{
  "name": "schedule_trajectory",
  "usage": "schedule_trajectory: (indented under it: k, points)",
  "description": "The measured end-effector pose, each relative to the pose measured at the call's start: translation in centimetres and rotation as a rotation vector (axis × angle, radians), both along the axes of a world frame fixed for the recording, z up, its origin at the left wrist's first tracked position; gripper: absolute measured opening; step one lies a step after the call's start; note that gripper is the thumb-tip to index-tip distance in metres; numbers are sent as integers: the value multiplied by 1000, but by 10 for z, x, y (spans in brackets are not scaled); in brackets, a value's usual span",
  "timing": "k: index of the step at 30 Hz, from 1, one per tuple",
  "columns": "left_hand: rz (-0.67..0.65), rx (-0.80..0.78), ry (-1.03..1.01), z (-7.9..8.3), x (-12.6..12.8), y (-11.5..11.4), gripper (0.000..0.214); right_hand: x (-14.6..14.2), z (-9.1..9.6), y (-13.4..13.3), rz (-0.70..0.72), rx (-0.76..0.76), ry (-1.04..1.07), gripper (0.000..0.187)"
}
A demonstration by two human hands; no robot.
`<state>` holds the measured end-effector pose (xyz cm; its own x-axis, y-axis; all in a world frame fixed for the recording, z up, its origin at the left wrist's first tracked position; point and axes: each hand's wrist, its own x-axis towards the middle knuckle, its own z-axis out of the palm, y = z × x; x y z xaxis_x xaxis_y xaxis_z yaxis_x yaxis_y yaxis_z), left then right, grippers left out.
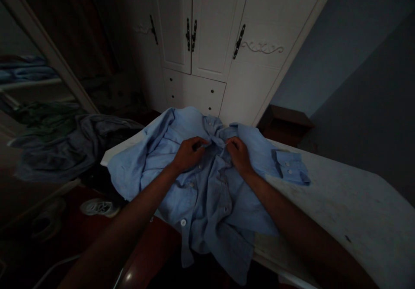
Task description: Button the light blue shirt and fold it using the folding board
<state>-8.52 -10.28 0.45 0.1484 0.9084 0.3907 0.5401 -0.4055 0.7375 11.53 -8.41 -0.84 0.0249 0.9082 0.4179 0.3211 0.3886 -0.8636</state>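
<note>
A light blue button-up shirt (191, 120) lies spread over the table, its collar toward the wardrobe and its lower hem hanging over the near edge. Just below the collar, my left hand (191, 152) pinches one front edge of the shirt. On the other side of the opening, my right hand (239, 154) pinches the opposite front edge. Below the hands the two front plackets hang apart, with a white button (183, 222) showing on the left one. The cuff (293, 168) of one sleeve rests flat at the right. Whatever lies between the fingertips is too small to make out.
The pale marble-like table (343, 194) extends to the right. Behind it stands a white wardrobe (210, 25) with dark handles. A heap of grey clothing (65, 150) is at the left, above a shoe (100, 207) on the floor. A red seat (155, 250) sits at the near edge.
</note>
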Motion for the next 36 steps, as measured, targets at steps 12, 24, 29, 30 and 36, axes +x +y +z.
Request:
schedule_trajectory:
  k: [12,24,29,30,36]
  points:
    - [79,-4,142,-4,4,2,53,1,3,-11,328,-11,141,6]
    - [74,10,303,-10,2,7,30,-1,0,-9,346,-32,70,10]
    - [63,13,312,-8,2,7,29,-2,-2,-7,340,-39,38,10]
    - [59,17,318,-8,2,7,29,-2,-2,-7,341,-37,32,10]
    - [40,25,316,-11,0,9,29,-2,-4,-5,352,-32,25,10]
